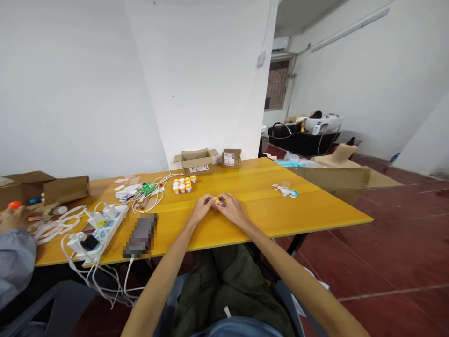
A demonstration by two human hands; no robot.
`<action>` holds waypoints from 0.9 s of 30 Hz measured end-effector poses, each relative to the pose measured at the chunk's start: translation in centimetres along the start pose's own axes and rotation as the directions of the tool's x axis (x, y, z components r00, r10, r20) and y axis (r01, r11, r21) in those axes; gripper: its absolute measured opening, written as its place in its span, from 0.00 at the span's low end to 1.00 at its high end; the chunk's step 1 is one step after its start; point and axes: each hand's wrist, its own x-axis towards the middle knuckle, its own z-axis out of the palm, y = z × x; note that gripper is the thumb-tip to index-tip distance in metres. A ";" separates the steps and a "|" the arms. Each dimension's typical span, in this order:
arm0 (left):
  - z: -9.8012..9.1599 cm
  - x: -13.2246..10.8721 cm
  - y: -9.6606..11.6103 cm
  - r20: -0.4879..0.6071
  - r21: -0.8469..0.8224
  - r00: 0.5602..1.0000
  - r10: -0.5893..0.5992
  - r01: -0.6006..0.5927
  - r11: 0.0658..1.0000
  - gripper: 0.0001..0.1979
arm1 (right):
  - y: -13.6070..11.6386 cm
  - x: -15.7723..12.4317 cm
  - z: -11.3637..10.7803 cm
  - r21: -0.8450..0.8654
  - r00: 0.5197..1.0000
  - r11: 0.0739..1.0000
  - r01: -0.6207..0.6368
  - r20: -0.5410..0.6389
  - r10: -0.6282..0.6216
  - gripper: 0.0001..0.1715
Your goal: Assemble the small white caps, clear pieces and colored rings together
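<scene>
Over the yellow table, my left hand and my right hand meet with bent fingers. Between them they grip a small orange-and-clear plastic piece, mostly hidden by the fingertips, so its exact kind does not show. Beyond my left hand stands a tight group of small white-and-orange containers. To the right of my hands lies a small heap of white and teal scraps, with a clear round piece by it.
Two cardboard boxes, an open one and a smaller one, stand against the wall. Left of me are a phone on a cable, a power strip with tangled cords, and another person's hand beside an open carton.
</scene>
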 end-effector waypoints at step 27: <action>-0.4 0.2 -1.0 0.024 0.026 1.000 0.007 -0.008 1.000 0.18 | 0.5 0.2 0.1 0.044 1.000 0.999 0.020 0.022 -0.021 0.04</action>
